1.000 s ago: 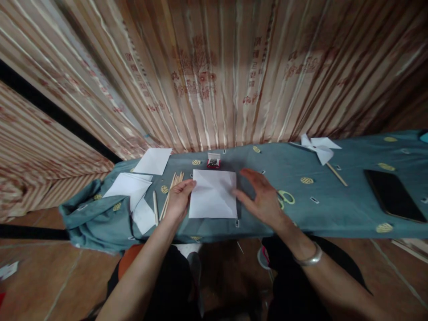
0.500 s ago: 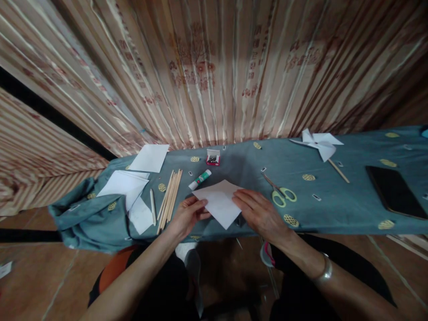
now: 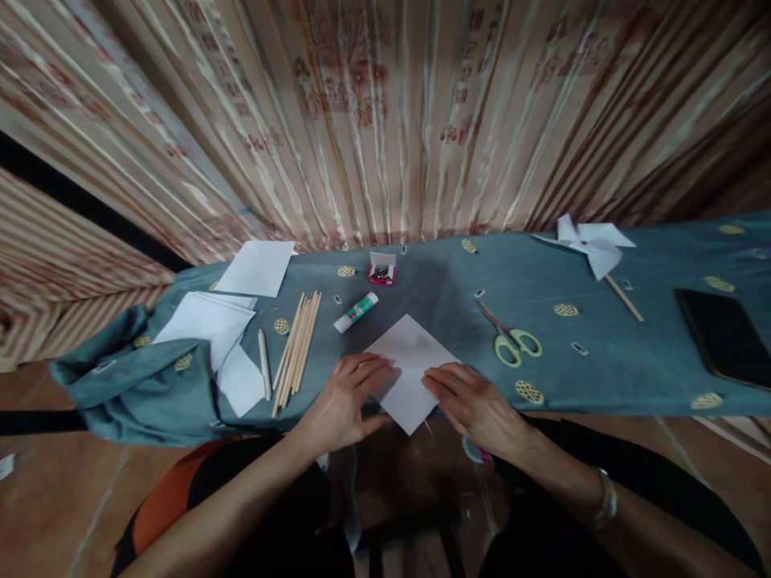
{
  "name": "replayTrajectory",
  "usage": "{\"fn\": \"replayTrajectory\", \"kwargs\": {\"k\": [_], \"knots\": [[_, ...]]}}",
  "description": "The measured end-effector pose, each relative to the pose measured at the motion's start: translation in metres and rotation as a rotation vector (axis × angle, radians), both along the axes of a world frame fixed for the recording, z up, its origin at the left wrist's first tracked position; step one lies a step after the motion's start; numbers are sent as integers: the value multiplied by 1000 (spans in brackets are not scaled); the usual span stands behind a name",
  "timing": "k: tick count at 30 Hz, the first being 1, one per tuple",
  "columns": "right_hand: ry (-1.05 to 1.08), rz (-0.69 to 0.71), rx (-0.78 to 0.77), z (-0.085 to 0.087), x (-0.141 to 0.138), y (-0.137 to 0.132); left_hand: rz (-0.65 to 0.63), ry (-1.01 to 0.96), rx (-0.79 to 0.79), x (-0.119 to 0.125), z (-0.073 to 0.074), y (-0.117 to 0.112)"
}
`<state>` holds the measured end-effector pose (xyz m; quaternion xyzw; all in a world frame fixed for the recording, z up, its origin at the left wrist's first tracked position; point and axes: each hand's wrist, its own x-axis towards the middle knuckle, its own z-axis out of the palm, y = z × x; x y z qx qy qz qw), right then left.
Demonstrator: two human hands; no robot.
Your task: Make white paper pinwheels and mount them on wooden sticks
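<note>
A square sheet of white paper (image 3: 410, 373) lies turned like a diamond at the table's front edge, its near corner sticking out past the edge. My left hand (image 3: 346, 397) rests on its left side, fingers stretched over the sheet and thumb apart. On the right side, the fingers of my right hand (image 3: 475, 397) lie flat on the paper; that thumb is hidden. Beyond the sheet, to the left, is a glue stick (image 3: 356, 313). Scissors (image 3: 511, 335) with pale green handles lie to the right of the paper.
Wooden sticks (image 3: 298, 349) and a white pencil-like stick (image 3: 264, 364) lie left, beside loose white papers (image 3: 205, 321). A small open red box (image 3: 382, 270) stands at the back. Right are a paper pinwheel (image 3: 593, 243) on a stick and a black phone (image 3: 723, 337).
The paper has come down flat onto the table and nearer to me. My left hand has gone from pinching its left corner to lying over it. The view has shifted slightly.
</note>
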<state>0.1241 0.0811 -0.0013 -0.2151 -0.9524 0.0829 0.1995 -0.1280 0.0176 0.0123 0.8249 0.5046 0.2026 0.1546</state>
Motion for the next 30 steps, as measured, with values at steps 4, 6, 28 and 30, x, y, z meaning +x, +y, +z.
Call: {"fn": "replayTrajectory", "kwargs": {"k": [4, 6, 28, 30], "knots": [[13, 11, -25, -3, 3, 0, 0, 55, 2, -2, -9, 2], [49, 10, -32, 0, 4, 2, -1, 22, 2, -4, -9, 4], [103, -234, -77, 28, 23, 38, 632, -1096, -640, 10, -4, 42], [0, -162, -132, 24, 22, 30, 627, -1100, -670, 13, -5, 42]]}}
